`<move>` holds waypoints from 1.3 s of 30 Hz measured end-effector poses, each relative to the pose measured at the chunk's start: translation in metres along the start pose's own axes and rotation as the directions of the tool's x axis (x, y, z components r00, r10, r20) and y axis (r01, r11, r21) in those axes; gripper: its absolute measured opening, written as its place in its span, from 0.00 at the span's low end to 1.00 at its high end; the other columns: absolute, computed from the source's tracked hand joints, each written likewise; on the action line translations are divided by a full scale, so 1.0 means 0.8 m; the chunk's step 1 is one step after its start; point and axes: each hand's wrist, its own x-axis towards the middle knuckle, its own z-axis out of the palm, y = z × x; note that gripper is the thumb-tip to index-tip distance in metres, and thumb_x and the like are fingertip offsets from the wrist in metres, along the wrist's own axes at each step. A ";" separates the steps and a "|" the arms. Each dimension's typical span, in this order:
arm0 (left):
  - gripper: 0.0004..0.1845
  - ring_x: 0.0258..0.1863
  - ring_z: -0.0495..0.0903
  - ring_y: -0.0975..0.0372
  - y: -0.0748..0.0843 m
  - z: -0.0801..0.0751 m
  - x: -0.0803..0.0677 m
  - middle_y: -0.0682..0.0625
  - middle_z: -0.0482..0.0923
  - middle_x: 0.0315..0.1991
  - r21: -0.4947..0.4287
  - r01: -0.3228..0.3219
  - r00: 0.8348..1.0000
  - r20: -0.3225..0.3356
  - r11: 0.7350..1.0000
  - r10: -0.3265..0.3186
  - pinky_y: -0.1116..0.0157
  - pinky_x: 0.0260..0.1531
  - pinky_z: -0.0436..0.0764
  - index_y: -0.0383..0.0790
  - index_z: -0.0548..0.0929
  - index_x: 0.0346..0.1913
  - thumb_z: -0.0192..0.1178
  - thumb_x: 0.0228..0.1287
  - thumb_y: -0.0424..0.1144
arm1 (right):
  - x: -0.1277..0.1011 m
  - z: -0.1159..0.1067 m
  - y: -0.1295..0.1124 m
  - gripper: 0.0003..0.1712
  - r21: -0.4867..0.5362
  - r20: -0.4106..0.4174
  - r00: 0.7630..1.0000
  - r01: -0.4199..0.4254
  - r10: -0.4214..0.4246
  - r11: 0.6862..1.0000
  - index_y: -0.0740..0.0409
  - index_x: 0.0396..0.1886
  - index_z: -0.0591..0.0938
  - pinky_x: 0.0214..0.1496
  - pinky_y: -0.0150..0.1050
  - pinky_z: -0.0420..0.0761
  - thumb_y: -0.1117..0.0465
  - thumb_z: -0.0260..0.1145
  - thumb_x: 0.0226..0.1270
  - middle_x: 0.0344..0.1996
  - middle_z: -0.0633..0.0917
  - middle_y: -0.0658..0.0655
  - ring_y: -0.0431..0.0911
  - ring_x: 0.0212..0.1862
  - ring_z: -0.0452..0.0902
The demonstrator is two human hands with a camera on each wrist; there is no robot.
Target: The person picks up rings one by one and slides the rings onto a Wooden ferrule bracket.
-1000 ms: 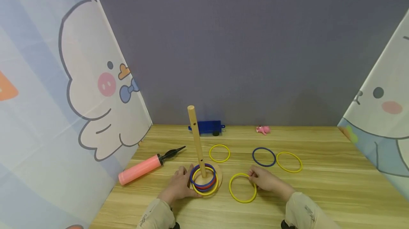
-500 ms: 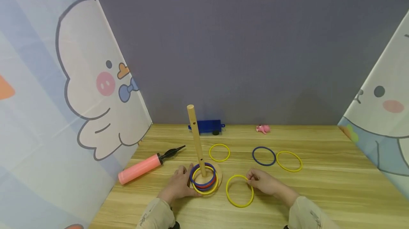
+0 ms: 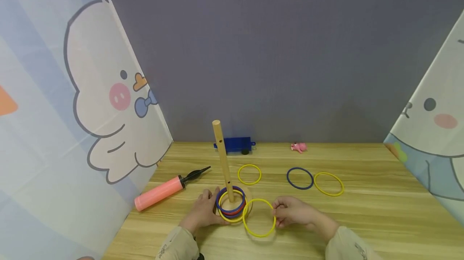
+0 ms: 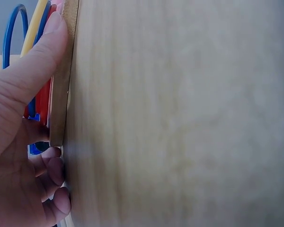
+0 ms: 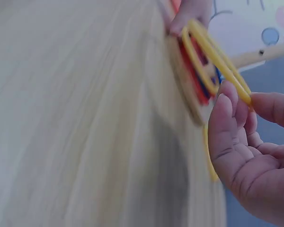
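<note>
My right hand (image 3: 291,211) pinches a yellow ring (image 3: 260,236) at its right side, between thumb and fingertips. In the right wrist view this yellow ring (image 5: 217,59) is lifted above the table, beside the stand. My left hand (image 3: 204,211) holds the left edge of the round wooden base (image 4: 60,106), its thumb along the rim. From that base rises a wooden post (image 3: 222,159), leaning slightly left in the head view. Around its foot lie blue, red and yellow rings, stacked unevenly; a blue ring (image 3: 217,202) is uppermost. The held ring overlaps the base's right edge in the head view.
Behind the stand lies a yellow ring (image 3: 239,177). Farther right are a blue ring (image 3: 299,188) and another yellow ring (image 3: 328,194). A pink hand pump (image 3: 159,194) lies left. At the back sit a blue toy trailer (image 3: 237,144) and a small pink figure (image 3: 299,147).
My right hand has carried the yellow ring leftward to the stand, first sliding it slightly nearer to me. My left hand has stayed on the base.
</note>
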 end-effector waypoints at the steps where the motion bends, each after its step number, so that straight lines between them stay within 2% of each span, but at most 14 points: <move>1: 0.65 0.36 0.57 0.57 0.000 0.000 0.000 0.49 0.56 0.38 0.001 0.001 1.000 0.001 1.000 -0.001 0.61 0.34 0.60 0.33 0.56 0.75 0.77 0.38 0.63 | 0.000 0.003 -0.004 0.12 0.013 0.011 1.000 0.007 -0.007 1.000 0.76 0.44 0.71 0.38 0.38 0.81 0.68 0.57 0.70 0.29 0.80 0.56 0.45 0.32 0.79; 7: 0.65 0.36 0.57 0.57 -0.001 0.001 0.000 0.49 0.56 0.39 0.013 -0.001 1.000 0.000 1.000 0.001 0.61 0.35 0.62 0.33 0.56 0.75 0.77 0.38 0.63 | 0.005 0.023 -0.027 0.11 0.073 0.046 0.998 0.050 -0.053 0.996 0.71 0.45 0.71 0.39 0.38 0.81 0.68 0.59 0.69 0.31 0.79 0.57 0.46 0.34 0.79; 14: 0.65 0.36 0.58 0.57 -0.002 0.003 0.000 0.49 0.56 0.39 0.018 -0.003 1.000 0.001 1.000 0.003 0.61 0.35 0.62 0.33 0.56 0.75 0.77 0.39 0.63 | 0.010 0.040 -0.052 0.12 0.098 -0.014 0.997 0.078 -0.077 0.992 0.70 0.48 0.72 0.39 0.38 0.80 0.67 0.59 0.70 0.33 0.80 0.58 0.46 0.34 0.80; 21: 0.65 0.36 0.57 0.57 0.000 0.002 -0.001 0.49 0.55 0.38 0.015 0.012 1.000 0.006 1.000 -0.012 0.62 0.35 0.62 0.33 0.56 0.75 0.76 0.39 0.63 | 0.014 0.050 -0.074 0.14 0.121 -0.028 0.992 0.129 -0.127 0.984 0.73 0.52 0.70 0.38 0.35 0.78 0.67 0.57 0.72 0.35 0.80 0.57 0.44 0.34 0.79; 27: 0.65 0.35 0.57 0.57 -0.001 0.002 0.000 0.49 0.55 0.38 0.007 0.012 1.000 0.002 1.000 -0.012 0.63 0.34 0.61 0.34 0.56 0.76 0.76 0.38 0.64 | 0.017 0.059 -0.091 0.17 0.130 -0.092 0.987 0.147 -0.135 0.981 0.74 0.52 0.70 0.38 0.36 0.80 0.66 0.60 0.71 0.36 0.79 0.58 0.44 0.33 0.79; 34: 0.56 0.35 0.57 0.57 -0.001 0.002 -0.002 0.49 0.55 0.38 0.014 0.003 1.000 -0.006 1.000 -0.003 0.62 0.33 0.59 0.36 0.69 0.68 0.76 0.37 0.66 | 0.013 0.071 -0.116 0.17 0.118 -0.174 0.971 0.184 -0.162 0.976 0.73 0.52 0.72 0.39 0.38 0.81 0.65 0.62 0.70 0.35 0.80 0.57 0.45 0.33 0.79; 39: 0.61 0.35 0.57 0.57 0.000 0.001 -0.003 0.49 0.55 0.38 0.003 0.005 1.000 -0.005 1.000 -0.005 0.61 0.33 0.59 0.35 0.63 0.73 0.76 0.37 0.65 | 0.006 0.078 -0.139 0.18 0.096 -0.242 0.951 0.220 -0.192 0.971 0.73 0.52 0.72 0.39 0.38 0.81 0.65 0.63 0.70 0.34 0.81 0.56 0.45 0.32 0.79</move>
